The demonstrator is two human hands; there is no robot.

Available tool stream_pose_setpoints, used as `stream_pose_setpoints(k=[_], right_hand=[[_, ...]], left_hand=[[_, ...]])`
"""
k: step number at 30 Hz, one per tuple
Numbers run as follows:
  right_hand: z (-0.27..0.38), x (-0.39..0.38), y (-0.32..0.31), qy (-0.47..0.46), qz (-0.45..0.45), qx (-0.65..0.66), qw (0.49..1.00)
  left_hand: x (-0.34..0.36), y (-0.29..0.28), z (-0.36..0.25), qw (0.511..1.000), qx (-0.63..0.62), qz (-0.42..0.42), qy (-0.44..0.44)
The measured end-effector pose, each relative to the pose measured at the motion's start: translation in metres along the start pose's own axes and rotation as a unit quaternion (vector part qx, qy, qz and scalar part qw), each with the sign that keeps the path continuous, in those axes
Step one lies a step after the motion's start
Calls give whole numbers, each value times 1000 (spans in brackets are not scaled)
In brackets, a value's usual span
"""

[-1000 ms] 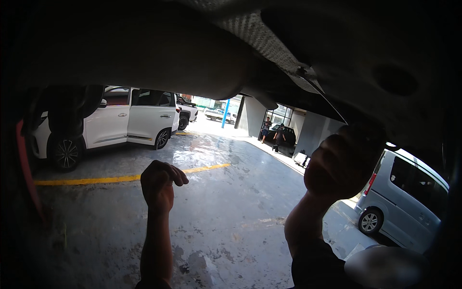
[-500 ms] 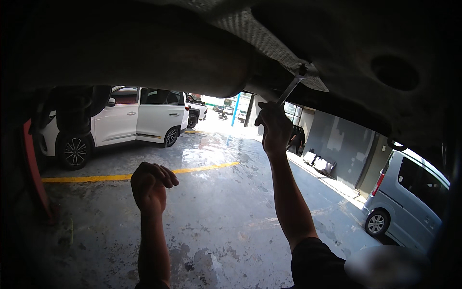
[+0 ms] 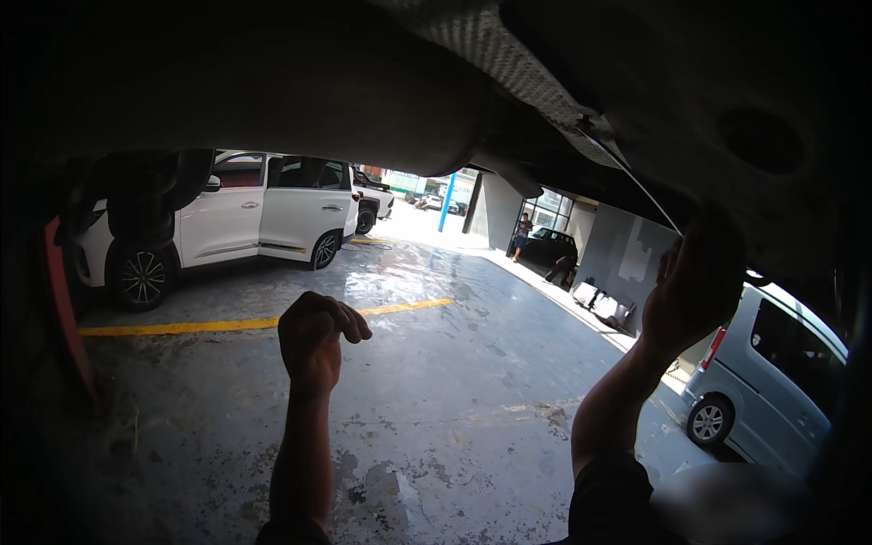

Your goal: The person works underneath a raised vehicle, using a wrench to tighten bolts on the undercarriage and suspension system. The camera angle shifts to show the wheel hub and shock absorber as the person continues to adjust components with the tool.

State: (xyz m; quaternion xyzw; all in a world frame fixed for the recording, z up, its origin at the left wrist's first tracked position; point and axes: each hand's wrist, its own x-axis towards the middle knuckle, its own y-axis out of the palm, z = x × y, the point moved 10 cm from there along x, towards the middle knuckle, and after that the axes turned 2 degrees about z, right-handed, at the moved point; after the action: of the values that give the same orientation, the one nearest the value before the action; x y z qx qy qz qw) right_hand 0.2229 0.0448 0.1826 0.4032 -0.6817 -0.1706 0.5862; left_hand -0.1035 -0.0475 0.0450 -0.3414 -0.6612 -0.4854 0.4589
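I am beneath a raised vehicle with its dark underbody (image 3: pixel 363 82) overhead. My right hand (image 3: pixel 690 272) is raised and closed on a long metal wrench (image 3: pixel 633 179). The wrench's far end meets a small dark fastener at the edge of a textured metal shield (image 3: pixel 504 59). My left hand (image 3: pixel 318 336) is held up in mid-air, lower and further left, fingers curled; whatever is in them, if anything, is hidden.
A white SUV (image 3: pixel 218 227) stands left beside a red post (image 3: pixel 73 336); a silver van (image 3: pixel 781 363) is right. The painted floor (image 3: pixel 418 427) has a yellow line (image 3: pixel 191 327). Two people (image 3: pixel 522 236) are by a dark car near a grey wall (image 3: pixel 618 263).
My right hand with the wrench swung left half a second ago and is now back out to the right and lower. My left hand has moved slightly right.
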Motion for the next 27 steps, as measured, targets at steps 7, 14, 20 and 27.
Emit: stream_pose_setpoints(k=[7, 14, 20, 27], right_hand=[[34, 51, -26, 88, -94, 366, 922], [114, 87, -2, -13, 10, 488, 872], [140, 60, 7, 34, 157, 515, 842], [153, -21, 34, 168, 261, 679, 666]], left_hand=[[34, 33, 24, 997, 68, 1, -40], [55, 24, -14, 997, 53, -35, 32], [52, 16, -12, 999, 8, -38, 18], [69, 45, -36, 989, 143, 2, 46]])
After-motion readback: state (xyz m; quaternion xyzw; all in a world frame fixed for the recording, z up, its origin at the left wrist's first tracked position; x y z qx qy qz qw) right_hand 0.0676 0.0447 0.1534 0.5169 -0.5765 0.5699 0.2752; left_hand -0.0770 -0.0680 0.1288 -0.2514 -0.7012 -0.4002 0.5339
